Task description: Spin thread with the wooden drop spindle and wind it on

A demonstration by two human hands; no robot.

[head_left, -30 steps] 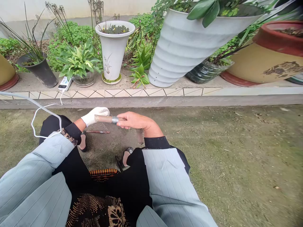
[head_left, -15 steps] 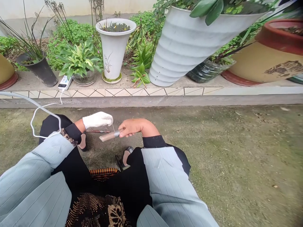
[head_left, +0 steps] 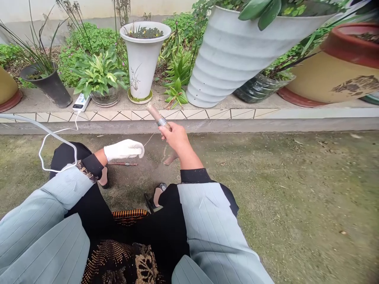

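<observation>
My right hand (head_left: 176,138) is bare and closed round a pale wooden stick (head_left: 154,112), which points up and to the left. Silver wire (head_left: 162,121) is wound in a band round the stick just ahead of my fingers. A blurred wooden piece (head_left: 171,158) shows below my right wrist; whether it joins the stick I cannot tell. My left hand (head_left: 126,150), in a white glove, has its fingers pinched on the thin loose end of the wire, which runs across the gap to the stick. Beneath the glove a thin reddish-brown stick (head_left: 122,163), also wire-wrapped, lies on the ground.
A tiled ledge (head_left: 177,115) runs across ahead, with a white flowerpot (head_left: 141,67), a big ribbed pot (head_left: 225,59) and other planters on it. A white power bank (head_left: 81,103) sits there, its cable (head_left: 47,136) looping near my left arm. My shoes (head_left: 160,193) rest on the ground.
My right hand has swung the stick, tip first down and then up toward the ledge. My left hand has shifted slightly right and lower, and the wire between them now shows as a longer line.
</observation>
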